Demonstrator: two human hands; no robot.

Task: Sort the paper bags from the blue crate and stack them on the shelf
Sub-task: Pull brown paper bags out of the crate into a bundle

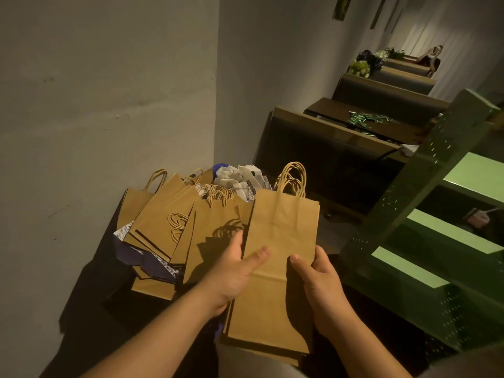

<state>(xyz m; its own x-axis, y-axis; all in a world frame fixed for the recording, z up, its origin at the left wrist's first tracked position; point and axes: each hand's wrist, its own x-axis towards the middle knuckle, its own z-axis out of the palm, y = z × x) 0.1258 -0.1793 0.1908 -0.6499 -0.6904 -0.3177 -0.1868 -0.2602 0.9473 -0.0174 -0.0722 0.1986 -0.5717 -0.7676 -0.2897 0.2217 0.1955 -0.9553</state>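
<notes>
Head view: both hands are holding a flat stack of brown paper bags [281,249] upright before the person, its twisted-cord handles [293,178] pointing away. The left hand [231,271] is gripping the stack's left edge, thumb lying across the front face and fingers hidden behind the paper. The right hand [319,279] is clamping the right edge, thumb pressing on the front and fingers curling round the back. To the left and beyond the stack, a loose heap of brown bags [169,222] is lying fanned out, mixed with white-and-purple patterned bags [242,181]; only a small blue patch [219,167] is showing at the far side of the heap, and whether it is the crate cannot be told. A green metal shelf [436,241] with perforated uprights is standing to the right, just beside the held stack. A grey wall [109,105] is rising behind the heap.
</notes>
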